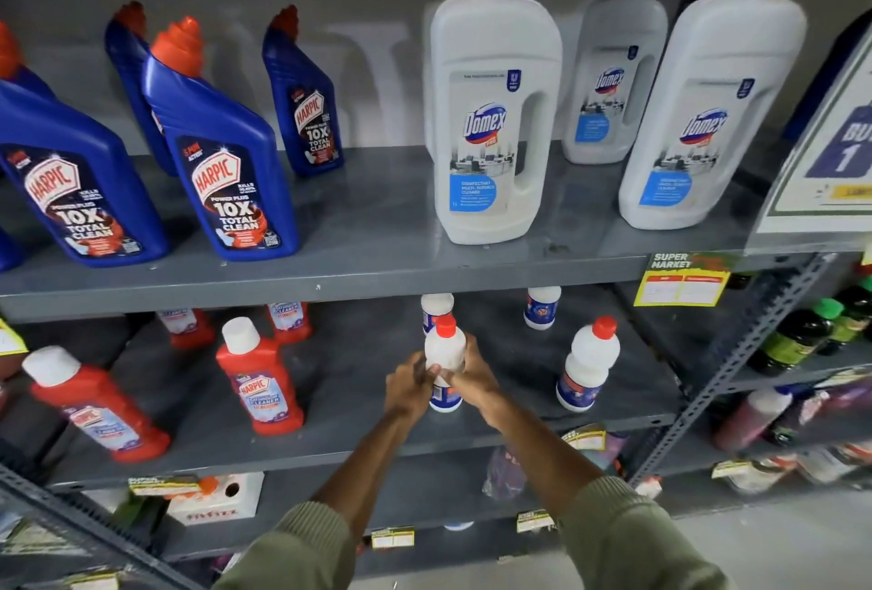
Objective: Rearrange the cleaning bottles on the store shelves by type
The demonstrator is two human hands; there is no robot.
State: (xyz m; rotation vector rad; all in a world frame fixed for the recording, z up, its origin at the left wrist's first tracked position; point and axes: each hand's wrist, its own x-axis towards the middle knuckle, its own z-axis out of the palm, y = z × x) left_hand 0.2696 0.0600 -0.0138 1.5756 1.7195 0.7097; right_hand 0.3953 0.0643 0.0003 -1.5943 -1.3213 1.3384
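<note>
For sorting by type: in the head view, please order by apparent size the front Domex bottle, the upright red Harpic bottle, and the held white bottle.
1. Front Domex bottle, largest.
2. Upright red Harpic bottle.
3. Held white bottle, partly covered by both hands; it looks close to the Harpic, so unsure.

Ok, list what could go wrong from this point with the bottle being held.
1. Both hands, left and right, grip the small white red-capped bottle; a white bottle stands right behind it and could be knocked over.
2. The red Harpic bottle stands close on the left, so a forearm swing that way might topple it.
3. The grip covers the label, which might lead to sorting by the wrong type.
</note>
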